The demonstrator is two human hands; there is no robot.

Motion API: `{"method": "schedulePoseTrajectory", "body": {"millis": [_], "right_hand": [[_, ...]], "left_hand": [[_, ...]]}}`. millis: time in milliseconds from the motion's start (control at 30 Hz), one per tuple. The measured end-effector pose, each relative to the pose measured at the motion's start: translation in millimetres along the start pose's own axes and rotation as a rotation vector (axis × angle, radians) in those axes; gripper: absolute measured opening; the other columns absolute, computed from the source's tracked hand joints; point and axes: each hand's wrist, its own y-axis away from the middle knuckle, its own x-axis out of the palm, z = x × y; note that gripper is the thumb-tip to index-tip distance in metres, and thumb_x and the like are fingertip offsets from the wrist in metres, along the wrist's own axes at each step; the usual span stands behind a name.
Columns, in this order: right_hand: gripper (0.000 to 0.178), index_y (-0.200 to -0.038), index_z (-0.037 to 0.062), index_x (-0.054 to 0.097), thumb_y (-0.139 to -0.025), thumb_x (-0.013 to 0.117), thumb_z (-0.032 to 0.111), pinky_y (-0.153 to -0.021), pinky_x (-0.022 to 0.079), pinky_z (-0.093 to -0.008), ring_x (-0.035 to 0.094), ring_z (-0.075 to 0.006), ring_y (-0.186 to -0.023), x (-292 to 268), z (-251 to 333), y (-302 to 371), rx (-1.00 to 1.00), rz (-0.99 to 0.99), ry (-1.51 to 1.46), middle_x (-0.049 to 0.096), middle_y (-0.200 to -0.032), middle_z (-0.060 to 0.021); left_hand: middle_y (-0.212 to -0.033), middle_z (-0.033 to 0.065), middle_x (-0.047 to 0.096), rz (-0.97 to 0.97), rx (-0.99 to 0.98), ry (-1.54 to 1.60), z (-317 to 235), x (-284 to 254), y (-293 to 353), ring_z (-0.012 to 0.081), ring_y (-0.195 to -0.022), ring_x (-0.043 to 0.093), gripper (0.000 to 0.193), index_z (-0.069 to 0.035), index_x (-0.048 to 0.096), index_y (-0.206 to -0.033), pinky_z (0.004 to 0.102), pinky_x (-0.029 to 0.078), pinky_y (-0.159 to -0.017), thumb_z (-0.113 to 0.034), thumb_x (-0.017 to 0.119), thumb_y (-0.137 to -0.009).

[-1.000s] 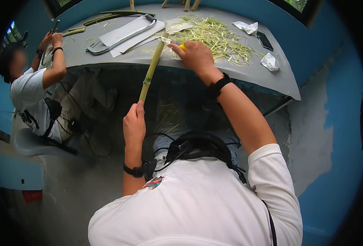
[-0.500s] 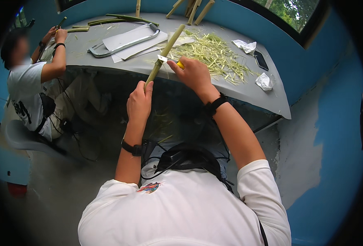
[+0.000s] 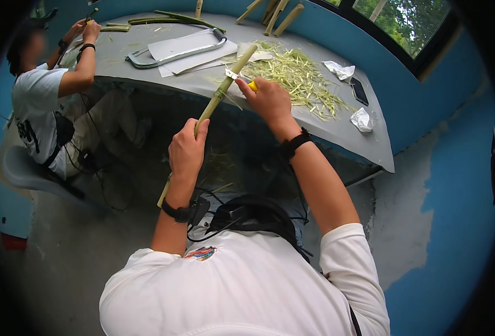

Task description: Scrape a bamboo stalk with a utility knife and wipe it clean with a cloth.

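My left hand (image 3: 187,148) is closed around a green bamboo stick (image 3: 210,106), which slants up and away over the table's near edge. Its lower end pokes out beside my left wrist. In my right hand (image 3: 268,102) is a knife with a yellow handle (image 3: 252,86), gripped with the thumb toward the stick. The bright blade (image 3: 231,74) lies against the bamboo, a little above a node. A thin shaving (image 3: 234,102) hangs near that node. The rest of the handle is hidden in my fingers.
On the grey table (image 3: 197,83) lie a hacksaw (image 3: 174,56) on white paper, a heap of shavings (image 3: 298,75), crumpled tissues (image 3: 339,70) and a phone (image 3: 359,91). Bamboo pieces (image 3: 288,21) lean on the back wall. At left a person (image 3: 46,106) sits working on a stick.
The blade has gone from close by the node to a spot farther up the stick. My left hand sits slightly lower, and the stick's lower end now shows. The whole view has shifted a little.
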Motion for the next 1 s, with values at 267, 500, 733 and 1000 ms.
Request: {"method": "schedulePoseTrajectory", "body": {"millis": [267, 500, 733, 1000], "right_hand": [[0.077, -0.09, 0.0052, 0.075, -0.11, 0.057, 0.078, -0.073, 0.062, -0.0582, 0.079, -0.0483, -0.08, 0, 3, 1, 0.139, -0.027, 0.065, 0.078, -0.081, -0.0245], [0.073, -0.086, 0.0057, 0.074, -0.109, 0.062, 0.074, -0.069, 0.061, -0.0552, 0.079, -0.0435, -0.076, -4, 6, 6, -0.023, -0.036, 0.014, 0.077, -0.079, -0.021], [0.073, -0.08, 0.0051, 0.073, -0.106, 0.068, 0.073, -0.069, 0.061, -0.0539, 0.078, -0.0429, -0.075, -13, 15, 8, -0.119, 0.025, -0.048, 0.075, -0.078, -0.0217], [0.076, -0.075, 0.0039, 0.073, -0.107, 0.068, 0.073, -0.067, 0.059, -0.0562, 0.075, -0.0456, -0.071, -3, 19, 10, -0.083, -0.021, -0.045, 0.072, -0.071, -0.0227]], "left_hand": [[-0.076, 0.0196, 0.069, 0.071, -0.098, -0.033, 15, -43, 42, 0.0484, -0.077, 0.072, 0.052, -0.005, 0.07, -0.102, 0.0541, 0.053, -0.068, -0.054, 0.062, -0.118], [-0.075, 0.0216, 0.068, 0.118, -0.127, 0.011, 36, -41, 32, 0.0508, -0.077, 0.07, 0.058, -0.004, 0.065, -0.097, 0.056, 0.052, -0.068, -0.056, 0.056, -0.12], [-0.08, 0.0247, 0.072, 0.098, -0.013, -0.018, 8, -14, -15, 0.0549, -0.086, 0.072, 0.057, -0.005, 0.065, -0.1, 0.0629, 0.054, -0.073, -0.057, 0.052, -0.121], [-0.077, 0.0231, 0.067, 0.019, 0.034, -0.037, 3, -22, -8, 0.0537, -0.081, 0.069, 0.057, -0.004, 0.065, -0.098, 0.0588, 0.051, -0.069, -0.057, 0.059, -0.118]]}}
